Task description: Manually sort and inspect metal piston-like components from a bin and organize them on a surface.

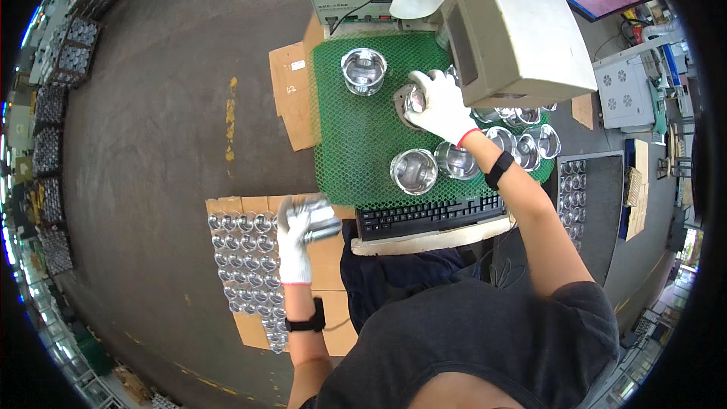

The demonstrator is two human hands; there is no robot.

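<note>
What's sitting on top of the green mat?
Shiny metal cups sit on the green mat, and the right hand holds one there. The big pale machine and that hand cover some mat, so what's beneath them is hidden.

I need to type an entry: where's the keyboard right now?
In the head view, the black keyboard lies below and right of centre, along the near edge of the green mat.
</note>
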